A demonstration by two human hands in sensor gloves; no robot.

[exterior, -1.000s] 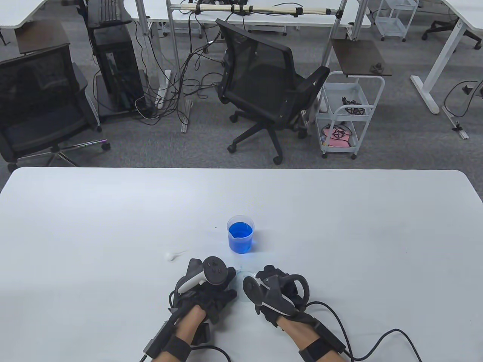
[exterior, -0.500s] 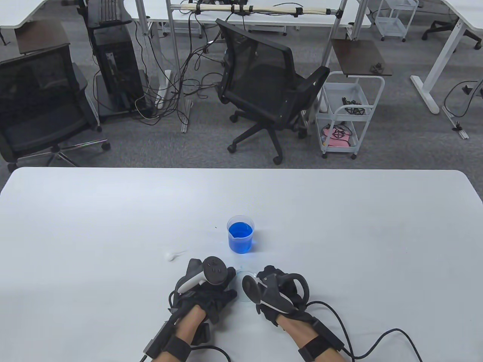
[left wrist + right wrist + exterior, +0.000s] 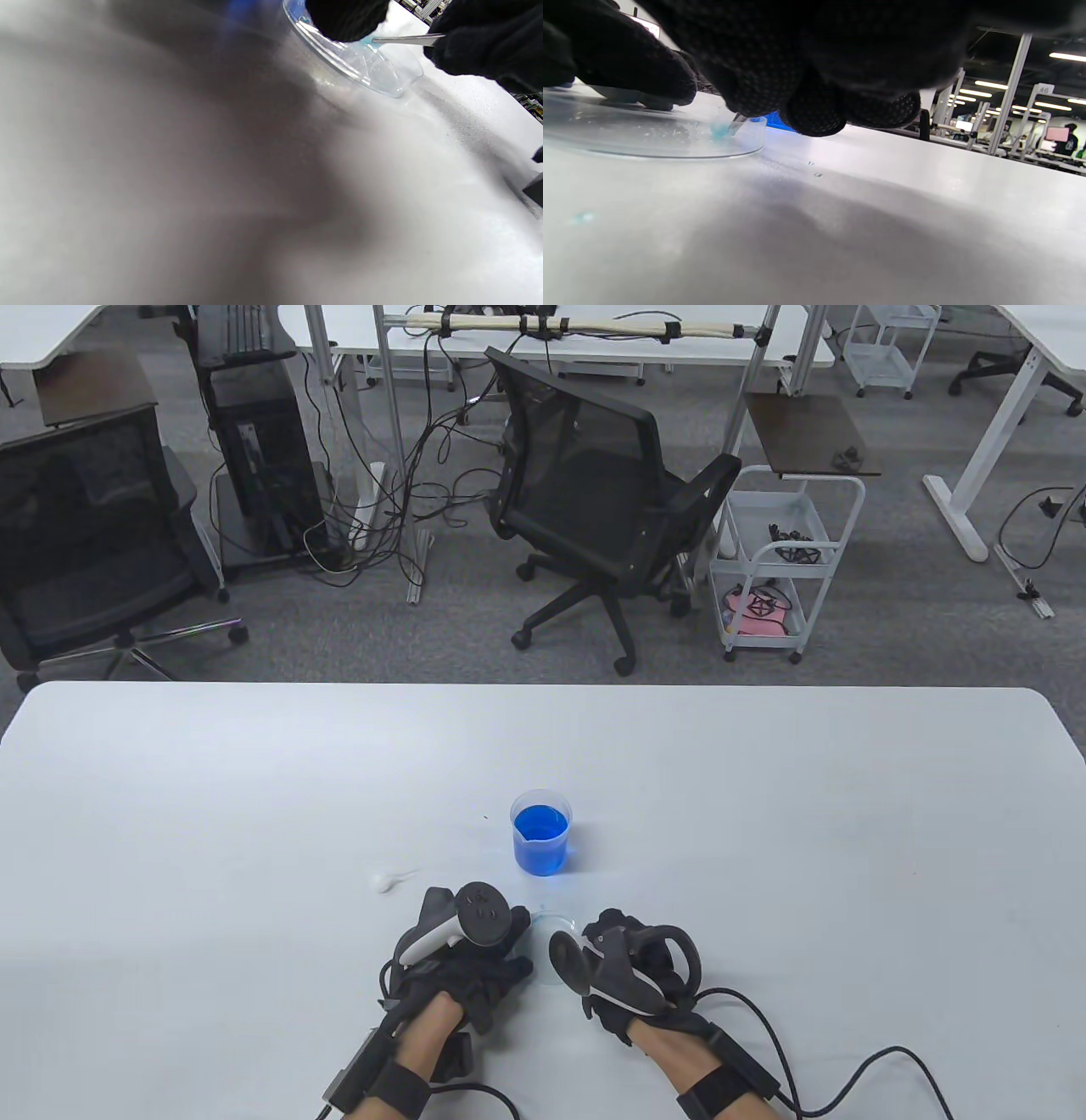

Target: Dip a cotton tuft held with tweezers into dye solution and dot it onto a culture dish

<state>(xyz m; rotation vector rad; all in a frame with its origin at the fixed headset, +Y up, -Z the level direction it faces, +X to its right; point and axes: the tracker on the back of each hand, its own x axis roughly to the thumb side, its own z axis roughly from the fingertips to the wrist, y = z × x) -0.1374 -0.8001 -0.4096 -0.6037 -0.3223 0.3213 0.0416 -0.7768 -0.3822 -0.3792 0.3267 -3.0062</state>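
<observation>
right hand (image 3: 632,963) fingers closed, pinching tweezers (image 3: 407,40) | blue-wet cotton tuft (image 3: 719,130) in culture dish (image 3: 360,63) | tuft soft, light: grip gently | left hand (image 3: 462,937) steadies dish, grip unclear

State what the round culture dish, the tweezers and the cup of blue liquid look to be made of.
Shallow round clear culture dish: transparent and glossy, glass or clear plastic.
Thin silver tweezers: bright reflective shine, probably metal.
Small clear cup of blue liquid: see-through wall, likely plastic.
</observation>
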